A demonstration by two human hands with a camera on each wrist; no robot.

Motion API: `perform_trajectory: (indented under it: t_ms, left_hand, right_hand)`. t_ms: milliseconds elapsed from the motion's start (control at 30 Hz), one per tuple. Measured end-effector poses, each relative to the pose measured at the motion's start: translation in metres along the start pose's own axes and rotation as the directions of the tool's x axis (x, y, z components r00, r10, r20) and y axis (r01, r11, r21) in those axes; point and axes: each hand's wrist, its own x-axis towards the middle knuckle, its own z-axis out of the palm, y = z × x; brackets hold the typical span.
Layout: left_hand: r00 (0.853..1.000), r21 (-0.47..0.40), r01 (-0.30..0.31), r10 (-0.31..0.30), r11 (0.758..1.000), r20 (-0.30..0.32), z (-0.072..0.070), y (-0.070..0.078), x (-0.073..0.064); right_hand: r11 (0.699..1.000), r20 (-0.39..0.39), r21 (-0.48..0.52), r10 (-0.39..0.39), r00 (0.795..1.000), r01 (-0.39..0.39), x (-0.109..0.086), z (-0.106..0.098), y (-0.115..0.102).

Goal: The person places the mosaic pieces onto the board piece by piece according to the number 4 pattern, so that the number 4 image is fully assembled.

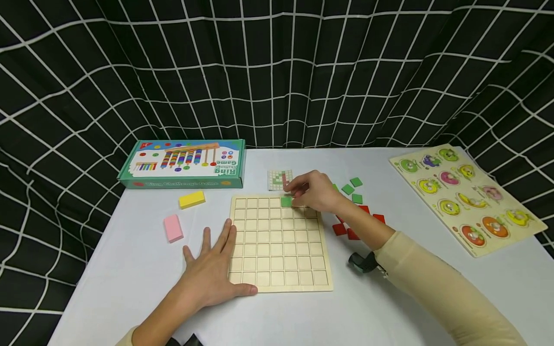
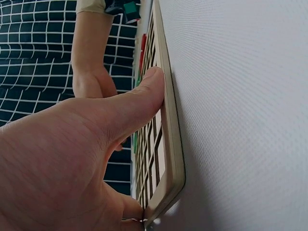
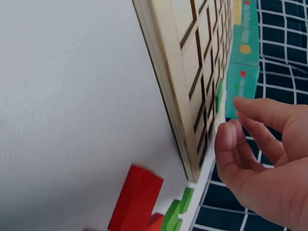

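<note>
A pale wooden grid board (image 1: 277,250) lies flat on the white table. My left hand (image 1: 212,274) is spread at its front left corner, thumb on the front edge and fingertips along the left edge; the left wrist view shows the thumb (image 2: 144,94) on the rim. One green square tile (image 1: 286,202) sits in the board's far row. Just right of that tile, my right hand (image 1: 318,191) is over the far edge, fingers loosely bent. In the right wrist view nothing shows between its thumb and fingers. A small pattern card (image 1: 275,180) lies behind the board.
Several green tiles (image 1: 357,198) and red tiles (image 1: 340,229) lie right of the board, partly behind the right forearm. At left are a pink block (image 1: 173,228), a yellow block (image 1: 192,199) and a ring game box (image 1: 186,166). A fruit puzzle board (image 1: 467,197) lies far right.
</note>
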Motion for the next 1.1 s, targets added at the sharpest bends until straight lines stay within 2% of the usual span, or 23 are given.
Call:
perform_trajectory:
  t_ms: [233, 533, 1100]
  left_hand:
    - [1.0, -0.001, -0.001, 0.001, 1.0, 0.0, 0.0, 0.001, 0.001]
    - [1.0, -0.006, -0.003, 0.003, 1.0, 0.002, 0.0, 0.001, 0.002]
    - [1.0, -0.009, 0.009, -0.009, 1.0, 0.008, 0.0, 0.001, -0.003]
  right_hand:
    - [0.999, -0.03, 0.04, -0.016, 0.999, 0.017, -0.009, -0.021, 0.008]
    - [0.997, -0.073, 0.062, 0.053, 0.996, -0.049, -0.017, -0.053, 0.028]
    - [0.994, -0.087, 0.058, 0.1, 0.991, -0.096, -0.028, -0.1, 0.087]
